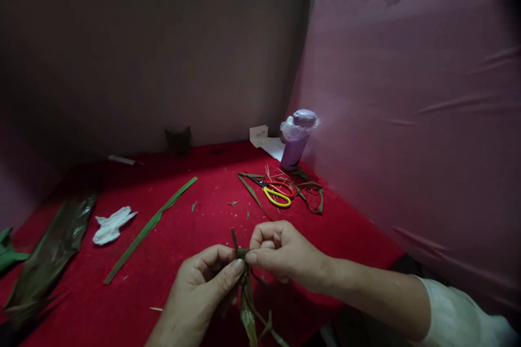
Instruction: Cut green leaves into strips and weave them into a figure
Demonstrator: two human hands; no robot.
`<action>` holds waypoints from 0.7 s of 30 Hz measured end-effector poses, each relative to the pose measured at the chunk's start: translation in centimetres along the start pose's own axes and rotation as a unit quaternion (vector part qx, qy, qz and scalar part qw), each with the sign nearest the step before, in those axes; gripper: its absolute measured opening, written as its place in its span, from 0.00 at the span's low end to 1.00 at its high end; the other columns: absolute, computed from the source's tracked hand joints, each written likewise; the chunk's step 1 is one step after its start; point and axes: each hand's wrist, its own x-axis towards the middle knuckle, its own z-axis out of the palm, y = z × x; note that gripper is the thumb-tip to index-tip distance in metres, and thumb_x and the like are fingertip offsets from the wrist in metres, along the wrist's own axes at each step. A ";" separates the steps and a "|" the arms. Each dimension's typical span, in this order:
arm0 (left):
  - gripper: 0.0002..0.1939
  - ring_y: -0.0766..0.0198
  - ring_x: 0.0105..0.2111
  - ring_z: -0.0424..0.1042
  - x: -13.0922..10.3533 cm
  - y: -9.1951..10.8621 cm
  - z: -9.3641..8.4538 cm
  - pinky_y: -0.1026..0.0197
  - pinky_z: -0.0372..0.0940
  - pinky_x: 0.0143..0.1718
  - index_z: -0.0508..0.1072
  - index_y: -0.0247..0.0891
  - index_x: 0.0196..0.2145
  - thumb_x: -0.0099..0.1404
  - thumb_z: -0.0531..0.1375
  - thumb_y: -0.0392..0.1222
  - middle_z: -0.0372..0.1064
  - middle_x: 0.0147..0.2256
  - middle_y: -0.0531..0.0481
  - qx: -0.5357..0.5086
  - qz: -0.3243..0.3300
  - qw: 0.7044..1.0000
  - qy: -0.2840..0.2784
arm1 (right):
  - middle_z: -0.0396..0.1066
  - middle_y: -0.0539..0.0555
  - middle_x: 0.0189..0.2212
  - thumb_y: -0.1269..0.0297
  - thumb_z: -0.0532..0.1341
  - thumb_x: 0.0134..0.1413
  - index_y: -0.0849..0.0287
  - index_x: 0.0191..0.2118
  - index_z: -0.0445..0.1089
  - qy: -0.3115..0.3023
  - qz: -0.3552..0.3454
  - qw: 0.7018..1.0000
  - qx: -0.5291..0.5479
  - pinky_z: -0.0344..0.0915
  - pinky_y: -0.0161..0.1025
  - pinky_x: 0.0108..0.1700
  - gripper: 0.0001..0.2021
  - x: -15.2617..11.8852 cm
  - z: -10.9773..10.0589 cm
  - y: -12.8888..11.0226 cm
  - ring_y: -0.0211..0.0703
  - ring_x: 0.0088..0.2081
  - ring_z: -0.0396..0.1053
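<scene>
Near the bottom centre, my left hand (203,287) pinches a bundle of green-brown leaf strips (247,309) between thumb and fingers. My right hand (285,255) is closed on the same bundle, just right of the left thumb. A short brown end sticks up between the hands, and the strips hang down below them. Beyond my hands lie scissors (277,197) with one red and one yellow handle. A long green leaf strip (152,222) lies flat to the left on the red cloth (163,260).
A purple bottle (295,149) with plastic wrap stands at the back right, beside white papers (272,147). Thin sticks and leaf loops (311,195) surround the scissors. At left are a crumpled white tissue (113,225) and a plastic-wrapped leaf bundle (52,255). A white pen-like object (122,160) lies behind.
</scene>
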 end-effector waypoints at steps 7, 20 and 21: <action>0.07 0.71 0.22 0.64 -0.2 0.9 0.3 0.70 0.61 0.23 0.75 0.37 0.24 0.49 0.67 0.42 0.68 0.22 0.55 -0.002 0.078 0.996 0.033 | 0.53 0.42 0.16 0.61 0.60 0.52 0.62 0.26 0.62 0.004 -0.086 0.993 -0.075 0.48 0.29 0.21 0.10 -0.7 0.5 -0.1 0.29 0.19 0.49; 0.14 0.62 0.31 0.73 -2.0 0.2 -1.0 0.65 0.69 0.30 0.75 0.50 0.41 0.60 0.58 0.36 0.75 0.33 0.50 0.247 0.461 0.853 -0.005 | 0.62 0.46 0.20 0.73 0.52 0.57 0.62 0.46 0.61 -0.069 -0.245 0.933 -0.256 0.58 0.30 0.22 0.11 -3.4 0.1 -1.9 0.32 0.20 0.60; 0.13 0.62 0.31 0.74 -2.1 0.0 -1.0 0.64 0.69 0.32 0.75 0.53 0.41 0.61 0.57 0.38 0.75 0.33 0.51 0.253 0.463 0.849 0.024 | 0.65 0.49 0.23 0.74 0.52 0.56 0.62 0.43 0.63 -0.053 -0.275 0.916 -0.288 0.59 0.31 0.24 0.09 -3.5 0.1 -2.0 0.33 0.22 0.62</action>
